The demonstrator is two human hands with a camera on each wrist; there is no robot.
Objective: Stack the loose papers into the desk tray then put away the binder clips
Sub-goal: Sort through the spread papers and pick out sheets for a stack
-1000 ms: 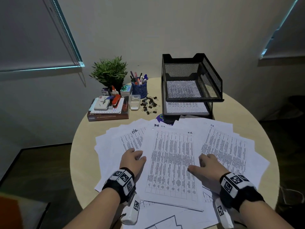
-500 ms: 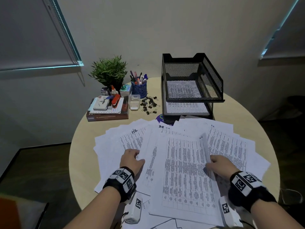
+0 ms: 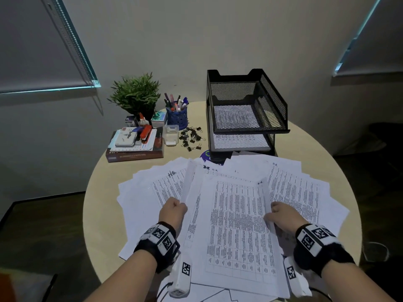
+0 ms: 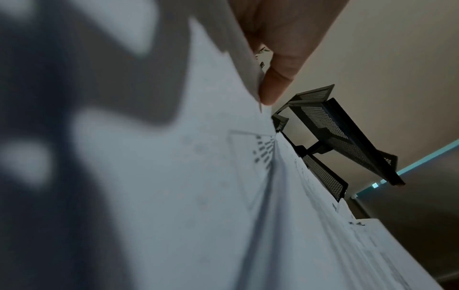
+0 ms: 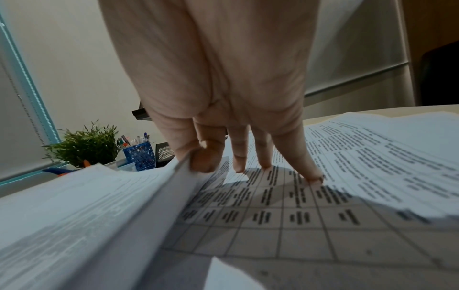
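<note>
Pinching opposite edges, left hand [image 3: 173, 211] and right hand [image 3: 283, 216] grip the papers [image 3: 235, 225] between them.

The left hand [image 3: 173, 211] now pinches the left edge of the central printed sheets [image 3: 237, 227] and curls it upward, where earlier it lay flat; the right hand [image 3: 281, 217] pinches the right edge, also lifted, bowing the sheets between them.

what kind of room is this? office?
Probably a small office or home study corner: a round table against a plain wall carries a black mesh desk tray, a blue pen cup, a scatter of binder clips and spread printed papers.
</note>
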